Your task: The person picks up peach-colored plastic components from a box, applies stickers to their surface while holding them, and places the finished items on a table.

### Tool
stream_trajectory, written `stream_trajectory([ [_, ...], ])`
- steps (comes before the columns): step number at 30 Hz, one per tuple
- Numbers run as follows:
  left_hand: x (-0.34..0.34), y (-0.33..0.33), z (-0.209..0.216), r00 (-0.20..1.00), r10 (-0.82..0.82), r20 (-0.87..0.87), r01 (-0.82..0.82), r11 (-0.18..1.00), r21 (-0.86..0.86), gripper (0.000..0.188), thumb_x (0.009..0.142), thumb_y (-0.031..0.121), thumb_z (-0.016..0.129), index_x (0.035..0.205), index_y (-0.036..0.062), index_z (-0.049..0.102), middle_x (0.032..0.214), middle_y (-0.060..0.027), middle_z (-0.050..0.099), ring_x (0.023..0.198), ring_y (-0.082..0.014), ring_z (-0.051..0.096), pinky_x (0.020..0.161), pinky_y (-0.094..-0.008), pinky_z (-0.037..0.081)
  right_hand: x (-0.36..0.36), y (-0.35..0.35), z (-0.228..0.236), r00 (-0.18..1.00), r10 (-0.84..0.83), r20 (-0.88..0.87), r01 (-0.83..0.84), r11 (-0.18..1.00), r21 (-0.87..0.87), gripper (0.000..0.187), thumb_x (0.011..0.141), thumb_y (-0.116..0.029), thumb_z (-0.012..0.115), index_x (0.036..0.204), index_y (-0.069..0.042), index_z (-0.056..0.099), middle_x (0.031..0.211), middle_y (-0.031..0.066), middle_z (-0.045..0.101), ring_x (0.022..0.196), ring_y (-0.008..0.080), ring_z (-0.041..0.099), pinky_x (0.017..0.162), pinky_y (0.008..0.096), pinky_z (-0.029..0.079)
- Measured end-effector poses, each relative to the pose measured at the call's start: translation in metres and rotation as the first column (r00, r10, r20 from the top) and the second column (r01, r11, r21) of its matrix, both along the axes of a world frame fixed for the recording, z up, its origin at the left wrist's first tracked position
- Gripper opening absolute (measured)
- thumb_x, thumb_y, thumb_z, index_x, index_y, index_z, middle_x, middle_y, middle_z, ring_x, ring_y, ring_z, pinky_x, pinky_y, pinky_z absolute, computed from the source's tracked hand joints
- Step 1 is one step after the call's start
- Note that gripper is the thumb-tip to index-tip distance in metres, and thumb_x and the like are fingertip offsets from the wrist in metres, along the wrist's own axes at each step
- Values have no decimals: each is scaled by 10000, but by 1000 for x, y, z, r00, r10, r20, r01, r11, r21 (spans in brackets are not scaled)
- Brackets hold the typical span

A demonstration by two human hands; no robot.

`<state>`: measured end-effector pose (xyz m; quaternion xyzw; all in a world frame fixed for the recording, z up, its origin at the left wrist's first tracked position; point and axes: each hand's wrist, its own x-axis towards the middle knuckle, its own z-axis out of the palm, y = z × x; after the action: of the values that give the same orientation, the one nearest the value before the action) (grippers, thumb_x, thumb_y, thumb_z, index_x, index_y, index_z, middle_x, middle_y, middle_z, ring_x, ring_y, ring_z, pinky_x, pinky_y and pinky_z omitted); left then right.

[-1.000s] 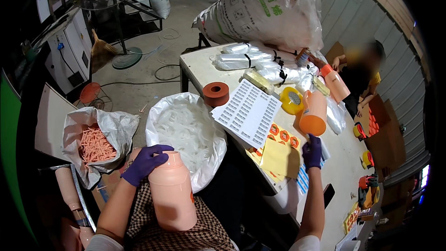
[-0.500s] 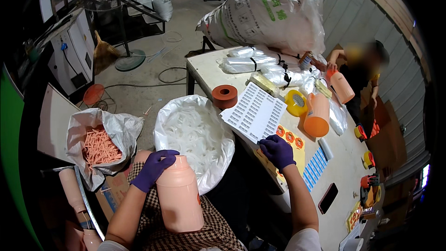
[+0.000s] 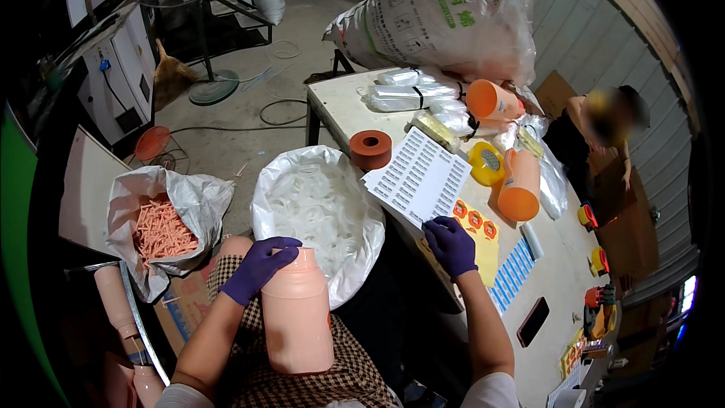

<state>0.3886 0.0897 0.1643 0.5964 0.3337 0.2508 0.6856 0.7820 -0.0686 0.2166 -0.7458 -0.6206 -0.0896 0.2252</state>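
A pink plastic bottle (image 3: 297,325) with an open neck rests on my lap, tilted a little. My left hand (image 3: 260,268), in a purple glove, grips it at the neck and shoulder. A spot of orange sticker shows at the bottle's right edge. On the table, my gloved right hand (image 3: 450,247) has its fingers curled and pressed together at the lower corner of a white label sheet (image 3: 420,174). Whether a single label is between the fingertips is hidden. Under and beside that hand lies a yellow sheet of round orange stickers (image 3: 483,245).
A white sack of clear plastic rings (image 3: 313,204) stands between me and the table; a smaller sack holds pink sticks (image 3: 162,227). Brown tape (image 3: 370,149), yellow tape (image 3: 485,164), two pink bottles (image 3: 519,185), a blue-striped sheet (image 3: 512,276) and a phone (image 3: 533,323) lie tabletop. A co-worker (image 3: 596,128) stands across.
The co-worker has let go of a pink bottle, which now lies on the clear bags, and their arm has dropped toward the cardboard box. My hands keep their holds; the view has shifted slightly.
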Motion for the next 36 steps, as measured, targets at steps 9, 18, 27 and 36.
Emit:
stream_trajectory([
  [9,4,-1,1,1000,-2,-11,2,1000,-7,350,941,270,678,1172,7,680,1047,-40,699,967,-96,601,886,-266,485,15,1,10,984,126,-123,-140,984,-112,175,874,-258,707,1033,-215,765,1028,-14,705,767,204,695,704,326,567],
  [18,14,-2,5,998,-27,-49,27,1000,-6,338,939,260,682,1152,-3,678,1058,-54,698,974,-114,608,902,-276,488,6,11,11,996,91,-14,-92,989,-116,210,875,-271,701,1078,-235,742,953,-5,686,744,218,683,643,338,558],
  [27,11,-2,1,999,-19,-50,19,1000,3,326,944,254,680,1147,-2,681,1079,-57,701,1011,-127,612,923,-288,486,43,26,-5,897,93,-433,-206,953,-223,310,919,-261,647,1205,-160,711,1020,96,659,824,229,664,711,320,537],
  [36,12,15,35,956,-13,-292,94,960,263,472,929,440,644,890,-27,702,851,-193,690,815,-281,645,815,-356,501,11,1,45,343,78,-936,445,864,235,436,980,-14,461,1412,-19,520,1186,11,581,863,55,481,738,217,445],
])
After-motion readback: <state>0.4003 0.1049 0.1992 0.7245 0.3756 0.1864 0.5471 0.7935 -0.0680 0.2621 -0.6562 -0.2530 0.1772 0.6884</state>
